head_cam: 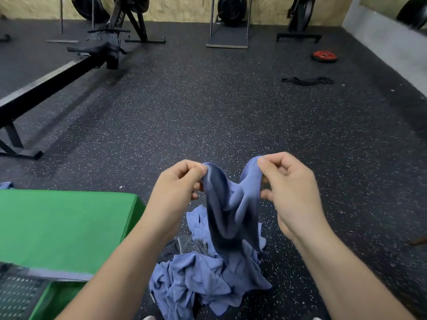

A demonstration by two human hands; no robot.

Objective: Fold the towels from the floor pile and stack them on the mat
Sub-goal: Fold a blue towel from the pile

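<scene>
Bunched blue cloth towel (231,211) hangs between both grips, over the crumpled pile of blue towels (203,280) on the black speckled rubber floor (208,112). Left grip (178,188) closed, pinching one top edge with thumb on curled fingers. Right grip (286,188) pinches the other top edge the same way. Can't tell whether the towel's lower end touches the pile. Flat green mat (64,222) just left of the pile.

floor (208,107): black speckled rubber | wall (184,10): tan | left: rowing machine (57,75) | far right: red weight plate (324,56), black band (307,81)
</scene>
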